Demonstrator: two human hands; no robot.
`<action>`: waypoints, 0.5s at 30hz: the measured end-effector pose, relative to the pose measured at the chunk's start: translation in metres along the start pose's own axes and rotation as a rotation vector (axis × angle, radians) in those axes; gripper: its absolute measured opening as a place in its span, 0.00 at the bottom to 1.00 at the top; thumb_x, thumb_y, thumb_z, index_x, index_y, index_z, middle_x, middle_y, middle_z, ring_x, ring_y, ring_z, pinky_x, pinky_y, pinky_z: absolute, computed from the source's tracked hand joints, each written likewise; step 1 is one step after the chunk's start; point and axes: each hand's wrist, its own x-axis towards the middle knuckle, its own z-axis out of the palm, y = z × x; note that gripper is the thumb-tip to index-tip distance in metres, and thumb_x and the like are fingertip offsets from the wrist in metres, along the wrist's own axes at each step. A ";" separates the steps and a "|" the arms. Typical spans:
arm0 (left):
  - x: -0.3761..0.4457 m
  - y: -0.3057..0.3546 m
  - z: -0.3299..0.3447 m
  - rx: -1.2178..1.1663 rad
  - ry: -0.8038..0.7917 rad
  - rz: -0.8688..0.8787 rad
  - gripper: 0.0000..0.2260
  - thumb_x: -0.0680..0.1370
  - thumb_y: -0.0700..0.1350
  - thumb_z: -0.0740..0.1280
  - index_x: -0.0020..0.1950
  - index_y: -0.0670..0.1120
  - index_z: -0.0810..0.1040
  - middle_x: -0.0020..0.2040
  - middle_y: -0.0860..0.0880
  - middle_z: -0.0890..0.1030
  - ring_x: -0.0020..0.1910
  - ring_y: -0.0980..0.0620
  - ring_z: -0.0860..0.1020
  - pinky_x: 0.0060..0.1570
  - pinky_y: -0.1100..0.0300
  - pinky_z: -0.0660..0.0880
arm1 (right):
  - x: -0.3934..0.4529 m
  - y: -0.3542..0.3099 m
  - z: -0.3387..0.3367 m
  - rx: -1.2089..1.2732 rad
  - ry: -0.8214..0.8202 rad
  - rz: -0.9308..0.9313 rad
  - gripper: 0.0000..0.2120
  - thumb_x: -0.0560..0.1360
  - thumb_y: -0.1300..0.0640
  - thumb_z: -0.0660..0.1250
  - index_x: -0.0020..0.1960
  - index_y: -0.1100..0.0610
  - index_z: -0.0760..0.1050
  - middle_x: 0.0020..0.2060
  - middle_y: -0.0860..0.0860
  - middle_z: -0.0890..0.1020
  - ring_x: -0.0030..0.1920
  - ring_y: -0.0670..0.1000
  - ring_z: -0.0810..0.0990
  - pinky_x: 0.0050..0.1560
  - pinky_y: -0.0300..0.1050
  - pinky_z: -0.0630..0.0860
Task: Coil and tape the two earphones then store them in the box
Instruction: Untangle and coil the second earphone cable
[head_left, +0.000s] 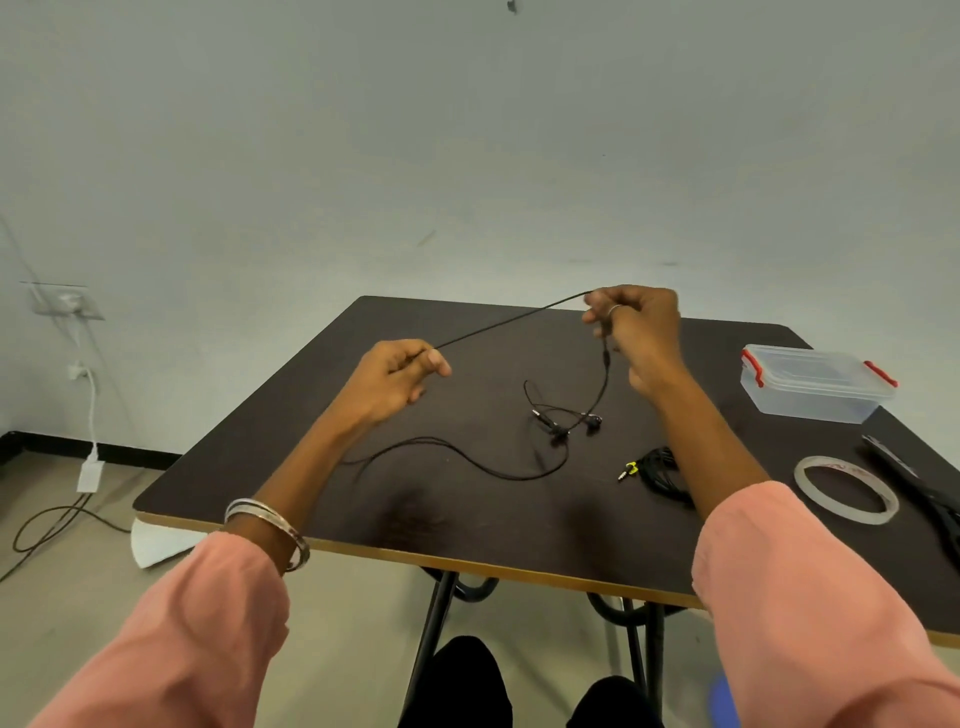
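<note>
A black earphone cable (514, 319) runs taut in the air between my two hands above the dark table (363, 509). My left hand (397, 376) pinches it at the lower left. My right hand (636, 327) grips it higher, at the right. From the right hand the cable hangs down to the earbuds and plug (563, 421) lying on the table, and a loose length curves off to the left. A second black earphone (660, 470) with a yellow-green plug lies bundled by my right forearm. The clear plastic box (815, 382) with red clips stands shut at the right.
A roll of clear tape (847, 488) lies flat near the table's right edge, with black scissors (919, 483) just beyond it. The table's front edge is close to my knees. A wall socket with a charger and cables on the floor sits at the left.
</note>
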 end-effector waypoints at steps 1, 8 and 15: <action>-0.001 -0.003 -0.003 -0.021 0.013 0.010 0.13 0.82 0.47 0.60 0.43 0.44 0.80 0.25 0.55 0.71 0.24 0.59 0.67 0.33 0.59 0.67 | 0.003 0.002 -0.003 0.010 0.059 0.038 0.05 0.76 0.63 0.67 0.45 0.63 0.81 0.34 0.54 0.82 0.29 0.45 0.76 0.27 0.33 0.71; 0.004 0.007 0.003 0.180 0.143 0.051 0.16 0.82 0.50 0.59 0.43 0.45 0.81 0.27 0.54 0.71 0.26 0.60 0.71 0.31 0.68 0.67 | -0.001 0.014 0.009 -0.565 -0.228 0.014 0.15 0.73 0.67 0.65 0.58 0.60 0.79 0.59 0.56 0.81 0.57 0.53 0.79 0.58 0.45 0.75; 0.012 0.028 0.019 0.434 0.061 0.130 0.14 0.82 0.51 0.59 0.41 0.48 0.79 0.29 0.53 0.75 0.31 0.50 0.76 0.35 0.54 0.72 | -0.034 -0.012 0.048 -0.615 -0.712 -0.359 0.22 0.74 0.53 0.71 0.67 0.51 0.73 0.63 0.50 0.78 0.65 0.50 0.73 0.65 0.50 0.70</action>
